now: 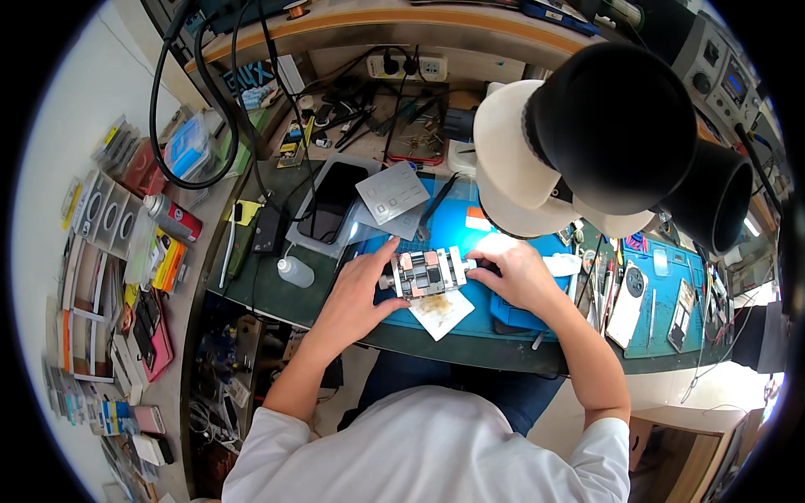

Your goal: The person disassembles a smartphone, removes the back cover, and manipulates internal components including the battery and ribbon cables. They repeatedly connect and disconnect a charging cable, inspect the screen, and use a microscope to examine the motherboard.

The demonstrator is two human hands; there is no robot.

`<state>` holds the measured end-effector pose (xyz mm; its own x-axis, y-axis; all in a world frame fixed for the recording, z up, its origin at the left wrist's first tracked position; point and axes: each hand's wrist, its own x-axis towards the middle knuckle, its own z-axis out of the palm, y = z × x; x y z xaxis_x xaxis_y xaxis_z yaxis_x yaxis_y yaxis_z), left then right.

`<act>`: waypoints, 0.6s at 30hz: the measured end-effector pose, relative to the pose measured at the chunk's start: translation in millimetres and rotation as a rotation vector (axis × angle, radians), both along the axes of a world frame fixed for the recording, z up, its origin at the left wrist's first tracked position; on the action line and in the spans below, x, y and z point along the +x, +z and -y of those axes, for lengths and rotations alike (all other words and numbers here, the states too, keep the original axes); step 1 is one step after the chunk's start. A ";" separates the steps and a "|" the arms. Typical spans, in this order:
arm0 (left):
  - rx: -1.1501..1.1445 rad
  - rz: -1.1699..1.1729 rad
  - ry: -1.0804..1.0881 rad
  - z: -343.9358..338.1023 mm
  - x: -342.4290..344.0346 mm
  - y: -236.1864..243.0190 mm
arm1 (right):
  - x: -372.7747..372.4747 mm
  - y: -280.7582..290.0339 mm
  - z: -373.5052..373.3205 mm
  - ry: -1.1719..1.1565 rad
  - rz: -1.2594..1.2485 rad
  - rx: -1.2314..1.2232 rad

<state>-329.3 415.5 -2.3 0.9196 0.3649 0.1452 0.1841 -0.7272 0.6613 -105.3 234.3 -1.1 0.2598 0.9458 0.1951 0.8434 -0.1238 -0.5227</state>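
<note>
Between my hands is a small metal board-holding clamp (pixel 454 265) with a phone circuit board (pixel 421 273) set in it. My left hand (pixel 356 289) closes on the clamp's left end, thumb along the near side and forefinger along the far side. At the other end, the fingers of my right hand (pixel 513 270) pinch the clamp's knob (pixel 470 264). A stained white cloth or paper square (pixel 443 317) lies just below the clamp on the blue mat (pixel 390 331). Bright light falls near my right hand.
A microscope (pixel 520 151) with black eyepieces rises at the right. Metal stencils (pixel 392 193) and a dark phone screen (pixel 334 197) lie beyond my left hand; a small white bottle (pixel 295 272) stands left. Phones (pixel 627 303) and tools lie right. Black cables (pixel 155 126) hang at the upper left.
</note>
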 end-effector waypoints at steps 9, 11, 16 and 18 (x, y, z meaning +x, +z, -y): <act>-0.047 0.068 -0.014 -3.4 72.2 9.2 | 36.8 16.7 17.6 -0.348 0.078 0.036; -0.015 0.054 -0.077 -2.1 92.3 5.2 | 44.7 16.4 23.7 -0.323 0.098 0.042; 0.037 -0.008 -0.108 8.9 106.0 -4.6 | 48.0 19.6 34.6 -0.345 0.016 -0.131; 0.047 0.008 -0.115 8.2 107.4 -8.3 | 52.1 15.6 36.6 -0.328 0.038 -0.138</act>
<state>-221.8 407.3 -10.6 0.9538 0.2496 0.1675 0.0921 -0.7731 0.6275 -53.2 197.8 14.4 0.5488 0.8314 0.0872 0.7658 -0.4583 -0.4511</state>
